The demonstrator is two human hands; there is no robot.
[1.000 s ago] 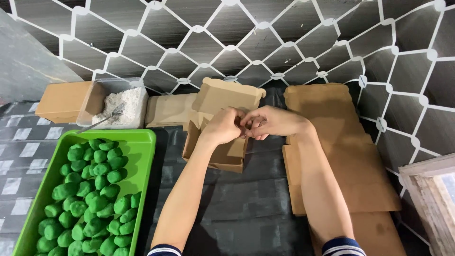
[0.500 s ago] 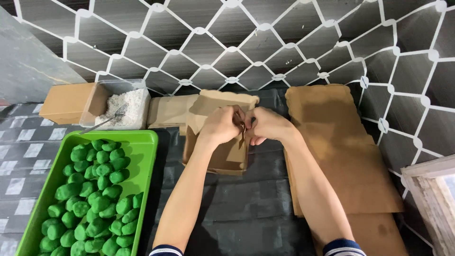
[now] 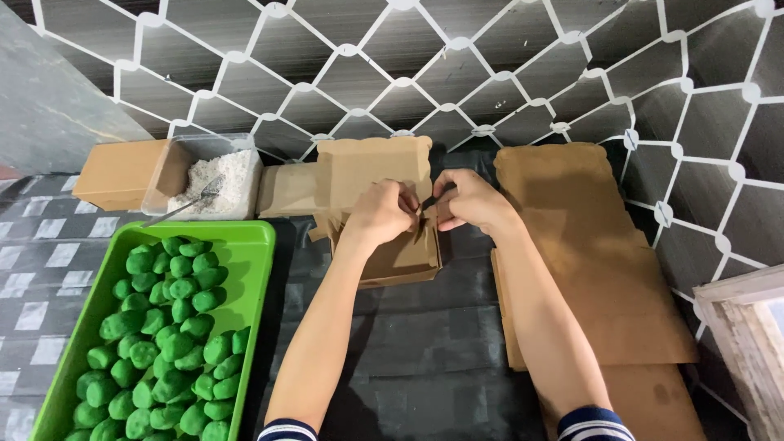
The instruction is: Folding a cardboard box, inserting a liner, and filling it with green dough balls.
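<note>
Head view looks straight down on two bare forearms meeting over a small brown cardboard box with a scalloped lid flap, half folded, sitting on the dark grey patterned surface near the back wall. Left hand is curled tight, fingertips pinching a side flap of the box right at the corner. Right hand comes in from the other side, thumb and forefinger pressed together on the same edge; a thin dark sliver shows between the two hands, and I can't quite tell whether it's a tab slot or just shadow.

To fold this cleanly, I'd say the trick is keeping the box base flat on the surface, holding the wall square with one hand while the other feeds the tab along its crease rather than forcing it.

The box itself is plain kraft brown, matte, its lid standing upright behind the hands with a wavy top edge, the body open and shallow towards the person.

Just right of it lies a stack of flat brown cardboard blanks. To the left, a bright green plastic tray heaped with round green balls, and behind that a clear tub of white powder with a metal spoon, next to it a closed brown box.
</note>
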